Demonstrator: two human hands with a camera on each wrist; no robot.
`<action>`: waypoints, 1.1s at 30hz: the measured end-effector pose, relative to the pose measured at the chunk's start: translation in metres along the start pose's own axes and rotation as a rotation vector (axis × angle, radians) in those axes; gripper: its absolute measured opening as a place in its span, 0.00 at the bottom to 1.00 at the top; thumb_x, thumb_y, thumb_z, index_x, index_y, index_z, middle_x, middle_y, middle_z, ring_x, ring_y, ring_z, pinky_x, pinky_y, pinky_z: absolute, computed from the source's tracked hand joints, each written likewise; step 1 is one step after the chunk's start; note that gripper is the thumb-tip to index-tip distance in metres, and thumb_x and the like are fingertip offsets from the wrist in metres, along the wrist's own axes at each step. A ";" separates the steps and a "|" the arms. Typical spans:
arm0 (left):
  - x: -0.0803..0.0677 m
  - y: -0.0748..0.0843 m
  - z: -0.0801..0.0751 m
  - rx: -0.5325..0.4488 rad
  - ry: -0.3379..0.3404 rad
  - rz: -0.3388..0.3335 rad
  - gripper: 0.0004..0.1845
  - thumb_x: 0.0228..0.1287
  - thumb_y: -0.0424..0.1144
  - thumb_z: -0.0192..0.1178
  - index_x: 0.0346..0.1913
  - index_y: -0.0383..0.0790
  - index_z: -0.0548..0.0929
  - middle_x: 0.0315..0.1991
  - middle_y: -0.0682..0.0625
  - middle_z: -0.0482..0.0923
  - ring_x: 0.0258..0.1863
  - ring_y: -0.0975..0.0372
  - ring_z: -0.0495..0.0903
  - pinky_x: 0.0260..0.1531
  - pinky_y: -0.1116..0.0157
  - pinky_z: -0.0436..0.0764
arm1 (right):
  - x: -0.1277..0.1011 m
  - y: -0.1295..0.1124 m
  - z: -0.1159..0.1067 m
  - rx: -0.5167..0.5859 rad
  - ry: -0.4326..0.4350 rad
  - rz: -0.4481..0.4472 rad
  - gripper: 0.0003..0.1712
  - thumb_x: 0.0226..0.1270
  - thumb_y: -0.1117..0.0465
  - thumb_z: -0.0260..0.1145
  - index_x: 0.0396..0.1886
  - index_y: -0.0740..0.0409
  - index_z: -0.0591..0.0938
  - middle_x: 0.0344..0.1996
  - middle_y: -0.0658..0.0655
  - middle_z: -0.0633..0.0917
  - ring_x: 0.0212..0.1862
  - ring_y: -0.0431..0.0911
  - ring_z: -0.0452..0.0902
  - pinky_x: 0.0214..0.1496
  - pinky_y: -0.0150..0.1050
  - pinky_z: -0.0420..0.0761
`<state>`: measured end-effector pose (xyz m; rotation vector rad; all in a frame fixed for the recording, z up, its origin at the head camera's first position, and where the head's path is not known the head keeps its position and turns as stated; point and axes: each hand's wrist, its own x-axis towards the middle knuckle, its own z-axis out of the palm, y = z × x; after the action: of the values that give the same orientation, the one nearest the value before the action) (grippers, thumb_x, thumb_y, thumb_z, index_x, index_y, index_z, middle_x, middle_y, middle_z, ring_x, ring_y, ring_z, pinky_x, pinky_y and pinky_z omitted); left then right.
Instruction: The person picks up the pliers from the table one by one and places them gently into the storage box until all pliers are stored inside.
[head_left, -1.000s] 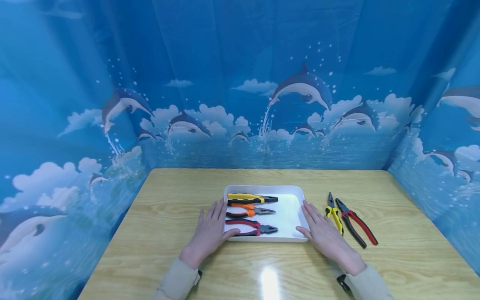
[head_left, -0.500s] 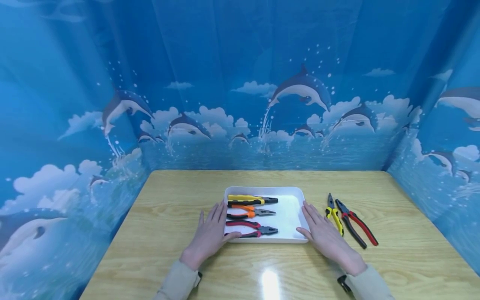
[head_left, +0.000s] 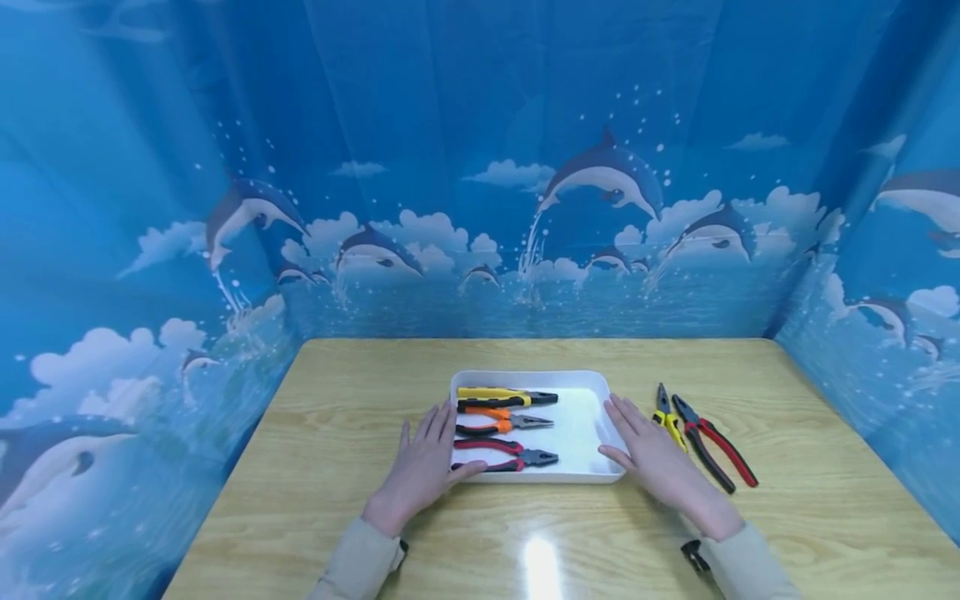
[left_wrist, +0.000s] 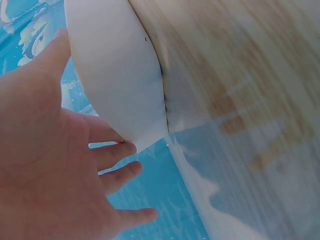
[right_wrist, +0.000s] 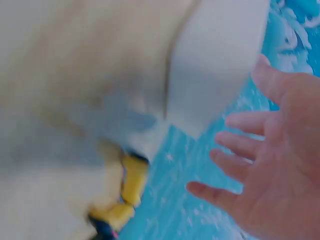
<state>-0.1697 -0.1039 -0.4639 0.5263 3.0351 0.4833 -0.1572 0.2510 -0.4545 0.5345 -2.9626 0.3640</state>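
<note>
A white tray [head_left: 581,421] sits mid-table holding three pliers: yellow-handled [head_left: 495,397], orange-handled [head_left: 491,425] and red-handled [head_left: 495,456]. My left hand [head_left: 420,467] lies flat and open beside the tray's left wall, with its thumb at the front left corner. My right hand [head_left: 656,458] is open with fingers spread at the tray's right wall, its thumb near the front right corner. In the left wrist view, the left hand [left_wrist: 55,165] has its fingers against the tray wall [left_wrist: 120,75]. The right wrist view is blurred and shows the open right hand [right_wrist: 280,165] near the tray [right_wrist: 215,65].
Small yellow-handled pliers [head_left: 670,419] and larger red-handled pliers [head_left: 716,450] lie on the wooden table [head_left: 360,392] just right of my right hand. The yellow handle [right_wrist: 131,185] also shows in the right wrist view. Blue dolphin-print curtains wall in three sides.
My right hand has shifted slightly to the right, toward the loose pliers. The left hand and the tray's contents have stayed in place.
</note>
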 end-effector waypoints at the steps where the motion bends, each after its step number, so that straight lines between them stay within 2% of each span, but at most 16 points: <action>1: 0.000 0.000 0.000 0.000 -0.002 0.000 0.55 0.66 0.71 0.54 0.80 0.34 0.53 0.80 0.37 0.50 0.79 0.42 0.51 0.72 0.32 0.49 | 0.001 0.003 -0.004 -0.004 0.020 -0.014 0.39 0.76 0.48 0.61 0.76 0.68 0.64 0.75 0.70 0.63 0.74 0.68 0.59 0.69 0.68 0.65; 5: 0.000 0.000 0.000 -0.008 -0.007 -0.003 0.55 0.66 0.71 0.55 0.80 0.34 0.53 0.80 0.38 0.50 0.79 0.42 0.51 0.72 0.32 0.49 | 0.003 0.014 -0.021 -0.013 0.125 -0.069 0.32 0.74 0.54 0.65 0.72 0.64 0.72 0.70 0.69 0.72 0.65 0.66 0.73 0.60 0.64 0.77; 6: 0.000 0.000 0.000 -0.010 -0.009 -0.004 0.55 0.66 0.71 0.55 0.80 0.34 0.53 0.80 0.38 0.50 0.79 0.42 0.51 0.72 0.32 0.49 | 0.003 0.017 -0.025 -0.008 0.139 -0.073 0.31 0.74 0.56 0.66 0.71 0.63 0.73 0.69 0.68 0.74 0.61 0.65 0.77 0.56 0.62 0.80; 7: 0.000 0.000 0.000 -0.011 -0.010 -0.006 0.55 0.66 0.71 0.55 0.80 0.34 0.52 0.80 0.38 0.50 0.79 0.42 0.51 0.72 0.32 0.49 | 0.003 0.021 -0.028 0.001 0.151 -0.078 0.29 0.73 0.57 0.66 0.70 0.62 0.75 0.67 0.68 0.75 0.54 0.61 0.82 0.49 0.56 0.84; 9: 0.000 0.001 -0.001 -0.012 -0.014 -0.010 0.55 0.66 0.71 0.55 0.80 0.34 0.52 0.80 0.38 0.50 0.79 0.42 0.50 0.72 0.33 0.49 | 0.003 0.027 -0.034 0.010 0.172 -0.085 0.26 0.72 0.60 0.67 0.68 0.61 0.78 0.65 0.66 0.78 0.51 0.62 0.84 0.43 0.53 0.86; 13: 0.000 0.001 -0.001 -0.012 -0.014 -0.015 0.55 0.66 0.71 0.55 0.80 0.34 0.52 0.80 0.38 0.50 0.79 0.42 0.50 0.72 0.33 0.49 | 0.002 0.041 -0.039 0.000 0.212 -0.115 0.23 0.69 0.63 0.70 0.63 0.61 0.82 0.62 0.66 0.81 0.50 0.63 0.84 0.42 0.53 0.86; 14: 0.000 0.001 0.000 -0.011 -0.016 -0.015 0.55 0.66 0.71 0.55 0.80 0.34 0.52 0.80 0.38 0.50 0.79 0.42 0.50 0.72 0.33 0.49 | 0.002 0.045 -0.039 -0.013 0.226 -0.128 0.23 0.67 0.64 0.71 0.61 0.61 0.82 0.61 0.67 0.81 0.54 0.65 0.82 0.45 0.58 0.85; 15: 0.000 0.001 0.000 -0.012 -0.016 -0.015 0.55 0.66 0.71 0.55 0.80 0.34 0.52 0.80 0.38 0.50 0.79 0.42 0.50 0.72 0.33 0.49 | 0.001 0.048 -0.039 -0.024 0.235 -0.137 0.22 0.66 0.65 0.71 0.60 0.62 0.83 0.60 0.67 0.82 0.53 0.65 0.83 0.47 0.59 0.84; 18: 0.000 0.000 -0.001 -0.013 -0.026 -0.016 0.54 0.67 0.70 0.55 0.80 0.34 0.52 0.81 0.38 0.49 0.79 0.42 0.50 0.72 0.33 0.49 | 0.000 0.060 -0.037 -0.049 0.210 -0.138 0.21 0.64 0.68 0.72 0.58 0.63 0.84 0.58 0.69 0.82 0.52 0.64 0.83 0.47 0.58 0.84; 26: -0.001 0.000 -0.001 -0.017 -0.026 -0.020 0.54 0.66 0.70 0.55 0.80 0.34 0.52 0.81 0.38 0.48 0.79 0.41 0.50 0.72 0.32 0.48 | 0.003 0.084 -0.023 -0.125 0.047 -0.121 0.21 0.59 0.79 0.68 0.53 0.65 0.86 0.54 0.69 0.84 0.55 0.67 0.80 0.53 0.61 0.82; 33: 0.000 0.001 0.001 -0.017 -0.033 -0.029 0.54 0.66 0.71 0.54 0.80 0.35 0.52 0.81 0.39 0.48 0.79 0.41 0.50 0.72 0.32 0.48 | 0.008 0.095 -0.012 -0.151 0.036 -0.134 0.23 0.57 0.83 0.66 0.52 0.65 0.87 0.51 0.69 0.85 0.53 0.67 0.81 0.52 0.61 0.82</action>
<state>-0.1697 -0.1029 -0.4647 0.4832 2.9998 0.4935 -0.1979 0.3373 -0.4620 0.6939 -2.8689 0.1338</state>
